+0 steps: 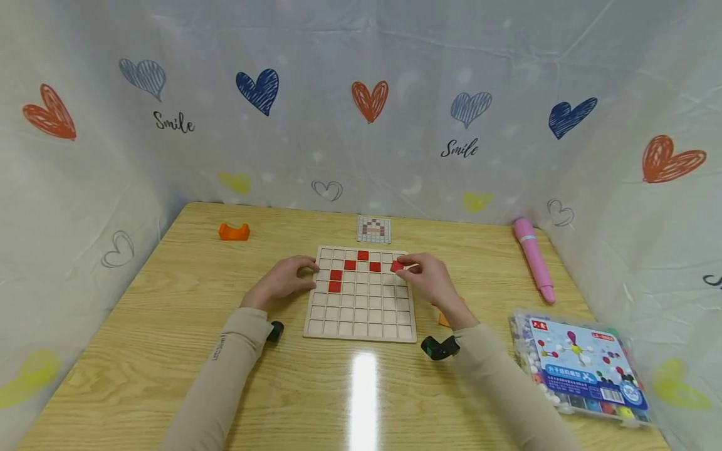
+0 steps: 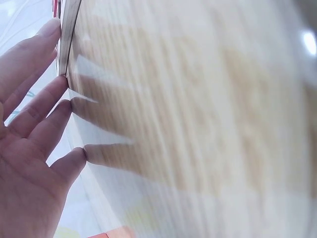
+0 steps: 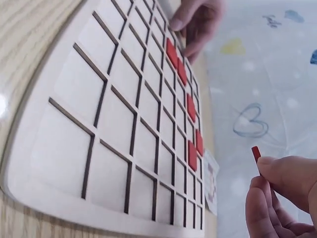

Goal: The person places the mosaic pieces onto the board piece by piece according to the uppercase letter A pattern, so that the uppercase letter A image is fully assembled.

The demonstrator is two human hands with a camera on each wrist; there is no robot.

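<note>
A wooden grid board (image 1: 361,313) lies flat on the table, with several red square tiles (image 1: 335,286) set in cells of its upper rows. My right hand (image 1: 431,279) pinches another red tile (image 3: 255,152) between thumb and fingertips, held above the board's upper right part. In the right wrist view that tile is seen edge-on, apart from the grid. At the board's left edge is my left hand (image 1: 287,275), its thumb and fingertips against the rim and the tabletop. The left wrist view shows those fingers (image 2: 42,106) spread and only slightly bent.
Behind the board lies a small card (image 1: 373,230) printed with a grid pattern. An orange holder (image 1: 234,232) stands far left; another orange piece (image 1: 444,319) is partly hidden by the right wrist. To the right are a pink pen-shaped object (image 1: 534,260) and a clear plastic box (image 1: 581,363).
</note>
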